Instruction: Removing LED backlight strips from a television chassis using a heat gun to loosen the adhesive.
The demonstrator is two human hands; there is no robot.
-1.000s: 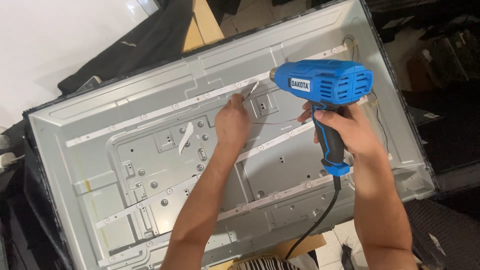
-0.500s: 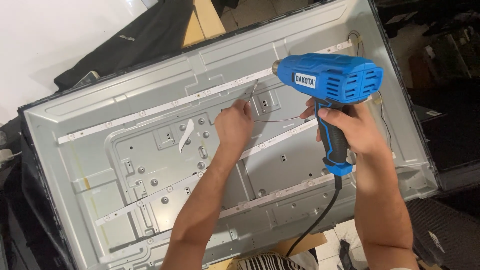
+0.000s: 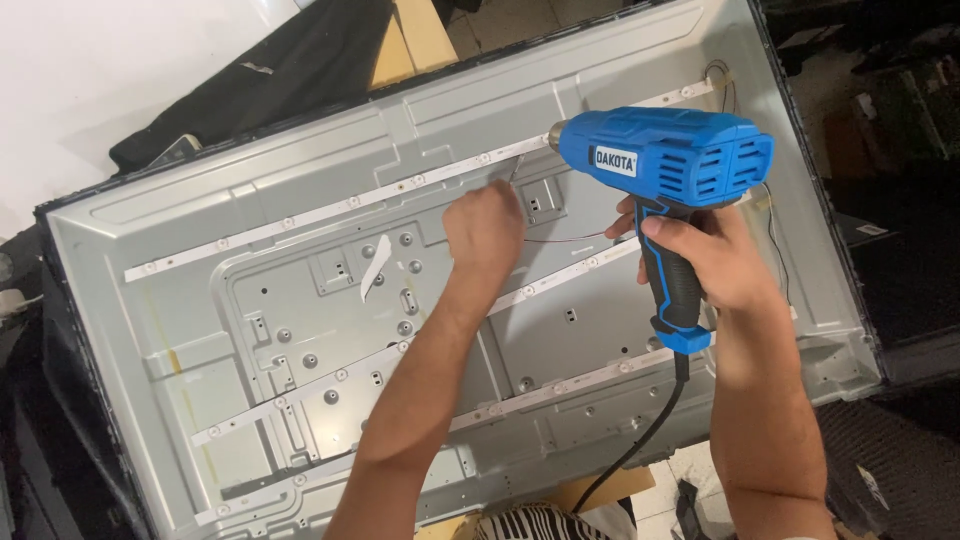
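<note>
A large grey metal backplate of a flat screen lies flat, crossed by three white light strips. My right hand grips the handle of a blue heat gun, its nozzle pointing left at the top light strip. My left hand is closed around a small thin tool, its tip touching the top strip just in front of the nozzle. What kind of tool it is stays unclear. The middle strip runs under my left wrist, the lowest strip under my forearm.
The heat gun's black cord hangs down off the panel's near edge. A black cloth and a wooden board lie beyond the far edge. Thin wires run along the panel's right side. Dark clutter sits at the right.
The heat gun has shifted slightly right and up along the top strip. My left hand stays at the strip in front of the nozzle.
</note>
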